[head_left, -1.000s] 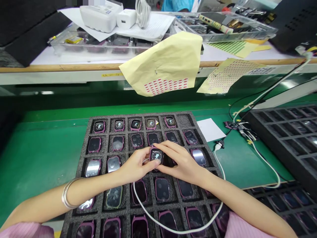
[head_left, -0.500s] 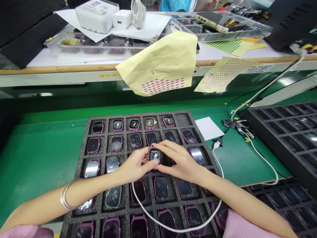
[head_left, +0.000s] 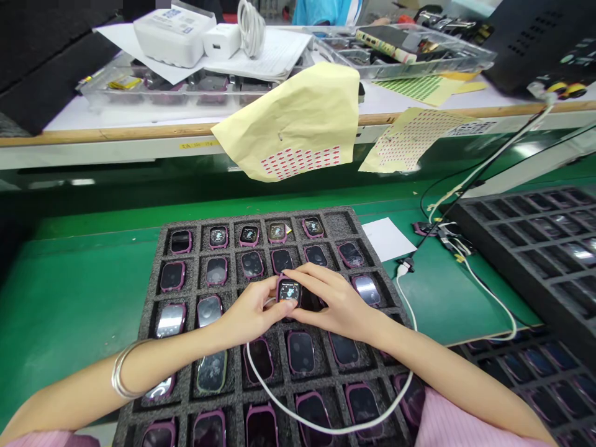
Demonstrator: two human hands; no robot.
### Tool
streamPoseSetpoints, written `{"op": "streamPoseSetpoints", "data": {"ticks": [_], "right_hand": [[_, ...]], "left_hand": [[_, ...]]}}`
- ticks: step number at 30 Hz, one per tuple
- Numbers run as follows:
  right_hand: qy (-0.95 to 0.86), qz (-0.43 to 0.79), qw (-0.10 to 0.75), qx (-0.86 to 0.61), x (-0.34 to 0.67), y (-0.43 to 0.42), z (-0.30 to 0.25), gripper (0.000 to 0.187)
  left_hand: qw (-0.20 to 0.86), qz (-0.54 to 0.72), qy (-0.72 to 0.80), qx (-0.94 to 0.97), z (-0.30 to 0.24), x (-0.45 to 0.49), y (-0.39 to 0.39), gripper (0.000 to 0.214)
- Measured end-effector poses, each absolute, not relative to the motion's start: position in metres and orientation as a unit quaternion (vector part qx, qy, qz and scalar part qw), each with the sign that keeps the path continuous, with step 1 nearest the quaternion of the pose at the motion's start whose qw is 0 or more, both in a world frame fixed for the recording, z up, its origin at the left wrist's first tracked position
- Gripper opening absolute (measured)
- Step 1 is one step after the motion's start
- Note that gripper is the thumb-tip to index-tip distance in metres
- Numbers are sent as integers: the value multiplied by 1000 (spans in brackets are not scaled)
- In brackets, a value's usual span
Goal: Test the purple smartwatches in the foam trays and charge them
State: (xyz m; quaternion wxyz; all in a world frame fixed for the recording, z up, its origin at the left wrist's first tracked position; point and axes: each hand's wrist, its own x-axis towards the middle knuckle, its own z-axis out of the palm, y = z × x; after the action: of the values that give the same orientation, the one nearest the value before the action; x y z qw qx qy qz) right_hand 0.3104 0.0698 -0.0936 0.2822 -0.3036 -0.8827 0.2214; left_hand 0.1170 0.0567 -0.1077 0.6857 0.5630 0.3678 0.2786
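A purple smartwatch body (head_left: 289,292) with a lit clock face is held between my two hands, above a grey foam tray (head_left: 194,233). My left hand (head_left: 255,310) grips its left side, the thumb at the lower part of the screen. On its right side, the fingers and thumb of my right hand (head_left: 333,301) close around it. A white cable (head_left: 298,413) runs from beneath my left hand, loops across the tray and reaches a plug (head_left: 403,268) at the right. Whether the cable end touches the watch is hidden. Several similar watches sit in the tray's compartments, some with lit screens.
A white paper (head_left: 390,239) lies right of the tray on the green mat (head_left: 84,273). Another foam tray (head_left: 521,214) stands at the far right. Yellow sticker sheets (head_left: 298,118) hang from the shelf edge. Above are a white box (head_left: 174,37) and plastic bins (head_left: 423,62).
The view has shifted slightly, so the shelf items appear further left. Both hands keep hold of the same watch, with almost no change in grip.
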Motion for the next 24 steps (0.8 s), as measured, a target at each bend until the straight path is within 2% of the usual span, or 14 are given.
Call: {"op": "streamPoseSetpoints", "data": {"ticks": [6, 9, 11, 13, 16, 20, 24], "right_hand": [[-876, 245, 278, -310, 310, 68, -93, 43], [-868, 268, 302, -289, 320, 78, -80, 45], [-853, 254, 333, -310, 336, 94, -72, 46], [-832, 208, 349, -377, 357, 117, -68, 46], [-822, 155, 295, -461, 392, 150, -75, 46], [-851, 158, 218, -451, 420, 162, -75, 40], [-872, 145, 158, -440, 426, 139, -50, 37]], "left_hand": [[671, 272, 376, 577, -109, 117, 55, 24], [683, 258, 364, 579, -109, 117, 52, 38], [699, 234, 353, 576, -109, 116, 50, 47], [706, 219, 352, 575, -110, 117, 49, 45], [705, 223, 352, 573, -112, 118, 49, 42], [702, 251, 351, 566, -116, 120, 49, 46], [705, 254, 350, 562, -117, 120, 49, 44]]}}
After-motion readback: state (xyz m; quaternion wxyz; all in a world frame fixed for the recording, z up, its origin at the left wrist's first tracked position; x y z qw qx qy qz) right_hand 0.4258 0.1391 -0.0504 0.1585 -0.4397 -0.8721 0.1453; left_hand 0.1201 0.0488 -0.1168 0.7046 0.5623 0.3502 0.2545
